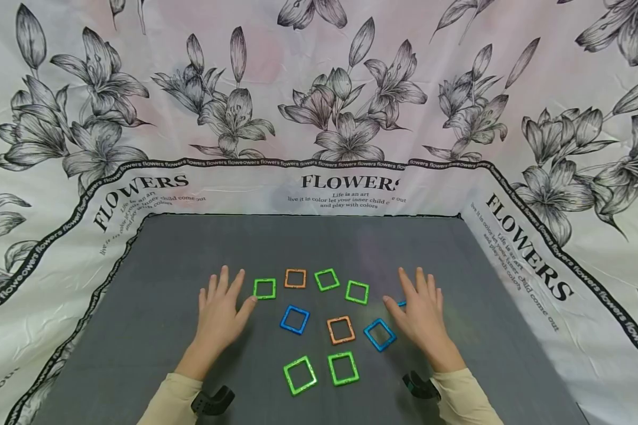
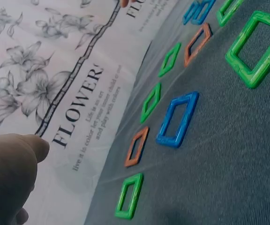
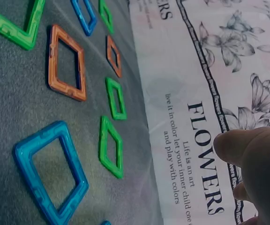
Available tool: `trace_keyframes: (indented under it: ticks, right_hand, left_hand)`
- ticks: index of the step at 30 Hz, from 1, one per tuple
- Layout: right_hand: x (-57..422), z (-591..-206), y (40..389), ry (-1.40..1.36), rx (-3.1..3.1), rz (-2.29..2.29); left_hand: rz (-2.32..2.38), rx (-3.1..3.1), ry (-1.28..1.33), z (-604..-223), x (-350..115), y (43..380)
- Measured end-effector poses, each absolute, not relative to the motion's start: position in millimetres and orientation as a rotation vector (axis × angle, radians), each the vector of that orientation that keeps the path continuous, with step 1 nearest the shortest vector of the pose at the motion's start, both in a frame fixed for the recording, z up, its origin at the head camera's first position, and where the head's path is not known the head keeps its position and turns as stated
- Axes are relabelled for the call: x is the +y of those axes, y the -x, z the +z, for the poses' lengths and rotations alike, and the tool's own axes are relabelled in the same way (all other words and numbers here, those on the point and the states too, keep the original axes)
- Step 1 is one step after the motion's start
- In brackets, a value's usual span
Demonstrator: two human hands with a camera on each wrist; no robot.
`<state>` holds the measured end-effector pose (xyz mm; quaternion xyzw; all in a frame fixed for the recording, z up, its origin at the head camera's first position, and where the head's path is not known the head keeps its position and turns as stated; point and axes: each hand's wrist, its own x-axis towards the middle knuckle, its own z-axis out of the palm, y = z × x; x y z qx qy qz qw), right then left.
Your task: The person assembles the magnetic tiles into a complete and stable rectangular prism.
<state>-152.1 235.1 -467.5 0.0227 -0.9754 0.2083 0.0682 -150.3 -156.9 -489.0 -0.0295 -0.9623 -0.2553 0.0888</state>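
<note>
Several square open-framed plastic tiles lie flat and apart on the grey table. My left hand is to the left of them with its fingers spread, its thumb tip close to a green tile. On the other side, my right hand also has its fingers extended and holds nothing. It partly hides a blue tile; another blue tile lies to its left. Between the hands are an orange tile, a blue tile and two green tiles nearer the front, one of them this green tile.
The grey table carries the tiles, with more green and orange ones in the far row, such as this orange tile. A white flower-printed sheet borders the table at the back and sides. Dark straps sit at both wrists.
</note>
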Motion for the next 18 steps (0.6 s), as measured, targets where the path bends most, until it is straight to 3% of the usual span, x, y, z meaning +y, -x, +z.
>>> trace_keyframes:
  ticks: [6, 18]
  right_hand:
    - [229.3, -467.1, 155.6, -0.118, -2.927, 0.609]
    - [222.9, -479.3, 149.3, -0.153, -2.954, 0.586]
  left_hand:
    - [-0.748, -2.819, 0.231, -490.1, -143.0, 157.5]
    - [-0.686, -2.999, 0.811, -515.1, -99.8, 160.3]
